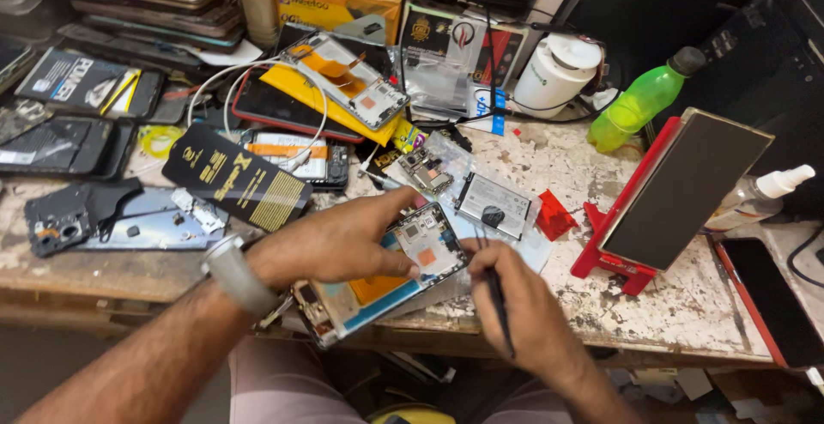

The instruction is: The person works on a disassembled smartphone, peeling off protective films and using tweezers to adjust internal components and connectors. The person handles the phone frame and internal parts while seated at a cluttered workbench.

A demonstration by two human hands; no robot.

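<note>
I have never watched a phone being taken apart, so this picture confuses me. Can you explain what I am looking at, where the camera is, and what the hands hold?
There is no machine here, only a person's two bare hands. The single picture comes from a camera worn on that person's head, looking down at a worn, paint-chipped workbench.

The left hand, with a grey wristband, grips an opened phone with its back removed, so its inner parts and an orange patch show. The right hand holds thin dark metal tweezers, with the tips at the phone's upper edge.

Around them lie other opened phones, a small rectangular grey battery, a red stand bearing a dark flat panel, a green plastic bottle, a white round container and a black and gold packet.
</note>
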